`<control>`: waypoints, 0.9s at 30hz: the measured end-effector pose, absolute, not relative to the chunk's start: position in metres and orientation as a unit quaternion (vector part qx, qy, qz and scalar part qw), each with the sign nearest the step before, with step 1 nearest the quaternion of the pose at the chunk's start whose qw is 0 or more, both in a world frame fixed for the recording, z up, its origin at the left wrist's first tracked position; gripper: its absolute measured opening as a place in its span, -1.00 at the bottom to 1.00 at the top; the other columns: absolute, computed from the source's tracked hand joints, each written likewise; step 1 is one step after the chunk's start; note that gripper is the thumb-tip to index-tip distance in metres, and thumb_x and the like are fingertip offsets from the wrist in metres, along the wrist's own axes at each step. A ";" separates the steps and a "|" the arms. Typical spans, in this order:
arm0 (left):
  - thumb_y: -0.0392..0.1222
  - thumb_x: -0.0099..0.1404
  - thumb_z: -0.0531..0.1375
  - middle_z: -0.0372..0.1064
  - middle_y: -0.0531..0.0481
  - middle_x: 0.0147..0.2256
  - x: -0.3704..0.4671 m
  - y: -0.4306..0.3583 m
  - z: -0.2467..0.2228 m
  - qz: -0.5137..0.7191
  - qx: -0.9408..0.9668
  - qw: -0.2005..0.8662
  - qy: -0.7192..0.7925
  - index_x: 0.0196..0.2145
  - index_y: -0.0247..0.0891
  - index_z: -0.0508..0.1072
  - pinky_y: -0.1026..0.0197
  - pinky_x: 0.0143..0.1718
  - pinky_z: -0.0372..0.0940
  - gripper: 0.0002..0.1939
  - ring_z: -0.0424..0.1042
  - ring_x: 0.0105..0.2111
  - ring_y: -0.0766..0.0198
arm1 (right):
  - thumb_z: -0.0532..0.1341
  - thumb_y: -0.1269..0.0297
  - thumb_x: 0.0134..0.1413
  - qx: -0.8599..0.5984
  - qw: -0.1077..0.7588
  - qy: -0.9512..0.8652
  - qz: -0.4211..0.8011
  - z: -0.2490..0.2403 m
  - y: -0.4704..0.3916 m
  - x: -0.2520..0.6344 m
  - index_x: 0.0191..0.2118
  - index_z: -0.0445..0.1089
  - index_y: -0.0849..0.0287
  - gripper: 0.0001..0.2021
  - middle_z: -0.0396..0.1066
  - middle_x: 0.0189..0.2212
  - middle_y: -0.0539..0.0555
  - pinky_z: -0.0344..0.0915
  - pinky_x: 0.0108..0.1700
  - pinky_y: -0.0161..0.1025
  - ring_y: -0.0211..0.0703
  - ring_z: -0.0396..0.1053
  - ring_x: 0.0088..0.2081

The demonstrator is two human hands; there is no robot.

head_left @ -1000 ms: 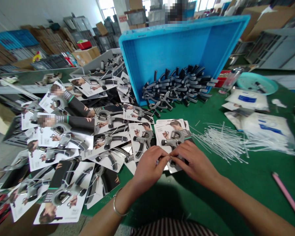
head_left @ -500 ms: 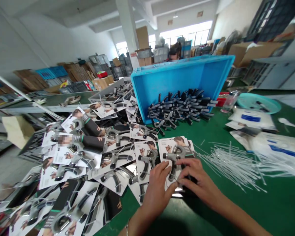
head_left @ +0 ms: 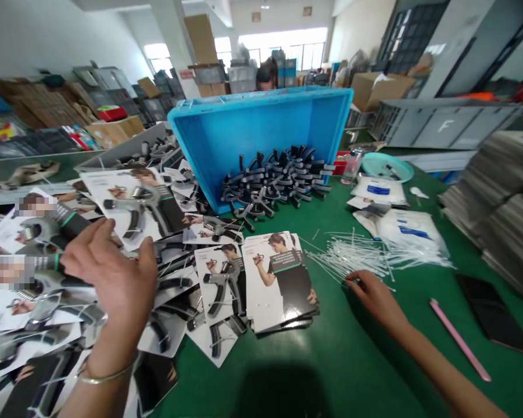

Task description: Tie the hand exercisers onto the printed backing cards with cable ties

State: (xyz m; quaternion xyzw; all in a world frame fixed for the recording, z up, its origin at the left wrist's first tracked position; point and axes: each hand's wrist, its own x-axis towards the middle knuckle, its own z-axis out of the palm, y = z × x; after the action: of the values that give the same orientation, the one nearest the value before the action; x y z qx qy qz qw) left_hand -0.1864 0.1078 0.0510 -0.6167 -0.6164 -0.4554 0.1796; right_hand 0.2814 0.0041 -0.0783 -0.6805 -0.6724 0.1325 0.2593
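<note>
My left hand (head_left: 115, 273), fingers spread and holding nothing, is over the pile at left. Just beyond its fingertips is a printed card with a grey and black hand grip strengthener (head_left: 150, 203) tied to it. At the near edge of a heap of white cable ties (head_left: 357, 252), my right hand (head_left: 377, 299) pinches a tie end, its fingertips partly hidden. Between my hands lies a stack of printed cards (head_left: 279, 284), the top one bare. A carded hand grip (head_left: 224, 284) lies left of that stack.
A blue crate (head_left: 261, 122) tipped on its side spills loose hand grips (head_left: 283, 180). To the right are plastic bags (head_left: 412, 232), a turquoise tray (head_left: 387, 165), a pink pen-like stick (head_left: 459, 342), a dark phone (head_left: 494, 313) and stacked grey sheets (head_left: 501, 203). A person is behind the crate.
My left hand has moved left with the carded hand grip from the stack, which now lies beyond my open fingers. My right hand has gone right to the cable ties. The view has turned right.
</note>
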 end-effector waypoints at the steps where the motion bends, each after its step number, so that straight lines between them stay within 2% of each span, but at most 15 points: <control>1: -0.07 0.26 0.27 0.19 -0.23 0.23 -0.174 0.103 0.046 -0.459 -0.627 0.185 -0.602 0.19 -0.28 0.22 -0.34 0.25 -0.11 -0.39 0.11 0.25 -0.17 | 0.12 0.24 0.25 -0.682 0.237 -0.678 0.133 -0.078 0.011 0.277 -0.22 0.43 0.20 -0.81 0.47 -0.29 0.12 0.35 -0.18 -0.15 -0.06 0.44 -0.26; 2: -0.09 0.29 0.24 0.26 -0.24 0.18 -0.156 0.096 0.036 -0.452 -0.661 0.144 -0.581 0.17 -0.27 0.25 -0.29 0.24 -0.01 -0.45 0.18 0.22 -0.13 | 0.12 0.25 0.25 -0.684 0.220 -0.682 0.133 -0.079 0.019 0.271 -0.21 0.42 0.20 -0.82 0.46 -0.27 0.13 0.34 -0.19 -0.18 -0.07 0.43 -0.25; 4: -0.09 0.33 0.18 0.33 -0.25 0.11 -0.115 0.078 0.006 -0.396 -0.725 -0.071 -0.559 0.14 -0.26 0.29 -0.16 0.18 0.17 -0.54 0.30 0.15 -0.04 | 0.15 0.26 0.23 -0.690 0.199 -0.683 0.134 -0.081 0.038 0.257 -0.20 0.42 0.21 -0.84 0.45 -0.23 0.15 0.29 -0.24 -0.22 -0.08 0.42 -0.24; 7: 0.00 0.17 0.32 0.32 -0.30 0.13 -0.068 0.059 -0.041 -0.391 -0.672 -0.268 -0.569 0.19 -0.28 0.26 -0.17 0.14 0.20 -0.32 0.33 0.12 -0.09 | 0.18 0.29 0.18 -0.702 0.183 -0.672 0.147 -0.086 0.066 0.245 -0.28 0.42 0.23 -0.87 0.44 -0.25 0.20 0.19 -0.35 -0.28 -0.08 0.41 -0.30; 10: 0.01 0.24 0.26 0.40 -0.21 0.09 -0.060 0.057 -0.059 -0.398 -0.595 -0.392 -0.578 0.16 -0.23 0.33 -0.09 0.13 0.21 -0.42 0.38 0.08 -0.04 | 0.23 0.32 0.10 -0.700 0.174 -0.669 0.181 -0.088 0.084 0.250 -0.41 0.40 0.21 -0.89 0.45 -0.37 0.17 0.14 -0.38 -0.29 -0.10 0.40 -0.36; 13: 0.07 0.24 0.24 0.48 -0.14 0.02 -0.073 0.065 -0.055 -0.386 -0.538 -0.443 -0.604 0.12 -0.21 0.39 -0.02 0.06 0.27 -0.45 0.44 0.01 -0.04 | 0.24 0.26 0.08 -0.686 0.188 -0.665 0.228 -0.079 0.090 0.260 -0.46 0.39 0.18 -0.85 0.45 -0.46 0.10 0.16 -0.36 -0.28 -0.14 0.38 -0.41; 16: 0.10 0.23 0.24 0.51 -0.12 -0.04 -0.082 0.069 -0.048 -0.376 -0.524 -0.472 -0.601 0.15 -0.19 0.39 -0.02 -0.01 0.31 -0.41 0.47 -0.06 -0.04 | 0.12 0.11 0.20 -0.674 0.220 -0.645 0.287 -0.061 0.085 0.266 -0.37 0.39 0.16 -0.75 0.41 -0.56 0.01 0.21 -0.39 -0.27 -0.20 0.34 -0.55; 20: 0.06 0.17 0.29 0.44 -0.12 0.06 -0.083 0.060 -0.041 -0.414 -0.542 -0.380 -0.625 0.08 -0.17 0.46 -0.03 0.15 0.20 -0.46 0.37 0.09 -0.06 | 0.00 -0.04 0.27 -0.644 0.258 -0.622 0.363 -0.036 0.070 0.260 -0.29 0.31 0.13 -0.65 0.32 -0.61 -0.08 0.26 -0.47 -0.28 -0.23 0.31 -0.60; 22: 0.05 0.17 0.30 0.41 -0.11 0.10 -0.083 0.052 -0.038 -0.448 -0.515 -0.371 -0.630 0.10 -0.14 0.43 0.01 0.15 0.20 -0.45 0.35 0.12 -0.04 | 0.06 -0.08 0.23 -0.623 0.290 -0.602 0.408 -0.026 0.063 0.253 -0.30 0.29 0.13 -0.65 0.30 -0.58 -0.09 0.28 -0.48 -0.28 -0.26 0.29 -0.58; 25: 0.05 0.19 0.29 0.49 -0.12 0.00 -0.087 0.044 -0.037 -0.450 -0.455 -0.495 -0.588 0.12 -0.17 0.38 0.06 -0.02 0.34 -0.43 0.48 -0.03 0.00 | 0.23 -0.06 0.11 -0.587 0.341 -0.553 0.484 -0.017 0.058 0.242 -0.26 0.34 0.16 -0.66 0.29 -0.54 -0.11 0.25 -0.50 -0.31 -0.30 0.24 -0.57; 27: 0.04 0.15 0.33 0.54 -0.12 -0.07 -0.090 0.042 -0.038 -0.454 -0.418 -0.557 -0.556 0.07 -0.21 0.39 0.10 -0.13 0.37 -0.43 0.52 -0.13 0.03 | 0.30 -0.01 0.07 -0.575 0.343 -0.540 0.509 -0.013 0.058 0.237 -0.18 0.39 0.18 -0.65 0.31 -0.53 -0.10 0.24 -0.48 -0.32 -0.31 0.25 -0.56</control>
State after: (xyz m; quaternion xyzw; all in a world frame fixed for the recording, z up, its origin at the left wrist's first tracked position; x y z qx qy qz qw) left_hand -0.0895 0.0421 -0.0376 -0.4176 -0.5563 -0.4542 -0.5567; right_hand 0.2374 0.0583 -0.0127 -0.5755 -0.5401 0.5094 0.3429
